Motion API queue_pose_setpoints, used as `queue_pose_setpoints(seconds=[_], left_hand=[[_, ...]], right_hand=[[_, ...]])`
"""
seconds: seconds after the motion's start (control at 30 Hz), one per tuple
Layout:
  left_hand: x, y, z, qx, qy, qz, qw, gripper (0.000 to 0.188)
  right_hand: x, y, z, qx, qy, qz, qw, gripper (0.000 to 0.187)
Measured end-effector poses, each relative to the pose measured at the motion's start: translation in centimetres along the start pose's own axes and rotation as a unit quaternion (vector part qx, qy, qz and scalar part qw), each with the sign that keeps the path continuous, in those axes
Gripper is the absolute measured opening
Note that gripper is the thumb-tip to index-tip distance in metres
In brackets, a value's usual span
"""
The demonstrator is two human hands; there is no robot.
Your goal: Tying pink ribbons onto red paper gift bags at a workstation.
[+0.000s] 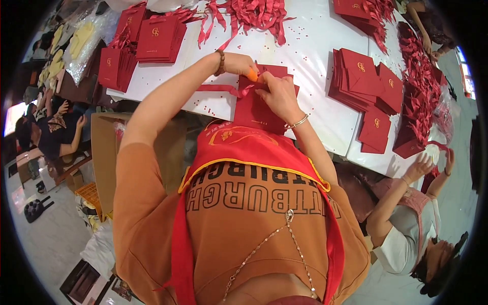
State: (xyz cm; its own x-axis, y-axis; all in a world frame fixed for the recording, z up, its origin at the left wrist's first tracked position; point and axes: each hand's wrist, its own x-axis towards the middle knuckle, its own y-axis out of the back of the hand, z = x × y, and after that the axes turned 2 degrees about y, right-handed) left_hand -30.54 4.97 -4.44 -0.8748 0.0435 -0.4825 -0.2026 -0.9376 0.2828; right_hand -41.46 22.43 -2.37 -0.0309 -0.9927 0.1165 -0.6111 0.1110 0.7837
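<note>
A dark red paper bag [252, 111] lies flat at the table's near edge, against my red apron. My left hand [236, 64] is closed over its upper left part, with an orange cover [252, 75] on one digit. My right hand [280, 95] rests on the bag from the right, fingers bent and pinched, their tips meeting those of the left. A red ribbon [223, 88] trails left from the right fingertips across the bag's edge. What lies between the left fingertips is hidden.
Stacks of red bags stand at the left [161, 38] and right [356, 79] of the white table [325, 122]. A ribbon pile [256, 18] lies at the far side; small red dots are scattered about. A cardboard box [109, 152] stands below left. Other people sit left and right.
</note>
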Motion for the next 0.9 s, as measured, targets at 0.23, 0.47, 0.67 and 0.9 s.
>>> queue_pose_setpoints(seconds=[0.23,0.47,0.67,0.9], left_hand=[[2.2,-1.7,-0.4,-0.072,0.050,0.083,0.993,0.010],[0.1,-2.2,-1.3,-0.197,0.052,0.357,0.911,0.019],[-4.4,-9.0,-4.7,-0.127,-0.004,0.343,0.931,0.065],[-7.9,-9.7,-3.2,-0.064,0.052,0.247,0.965,0.074]], right_hand=[[-0.1,-0.2,0.4,-0.016,0.018,0.042,0.999,0.020],[1.0,-0.8,0.8,-0.025,-0.037,-0.034,0.998,0.024],[1.2,-2.9,3.7,0.063,-0.061,0.019,0.996,0.028],[1.5,-2.4,3.2,0.008,-0.089,-0.055,0.994,0.031]])
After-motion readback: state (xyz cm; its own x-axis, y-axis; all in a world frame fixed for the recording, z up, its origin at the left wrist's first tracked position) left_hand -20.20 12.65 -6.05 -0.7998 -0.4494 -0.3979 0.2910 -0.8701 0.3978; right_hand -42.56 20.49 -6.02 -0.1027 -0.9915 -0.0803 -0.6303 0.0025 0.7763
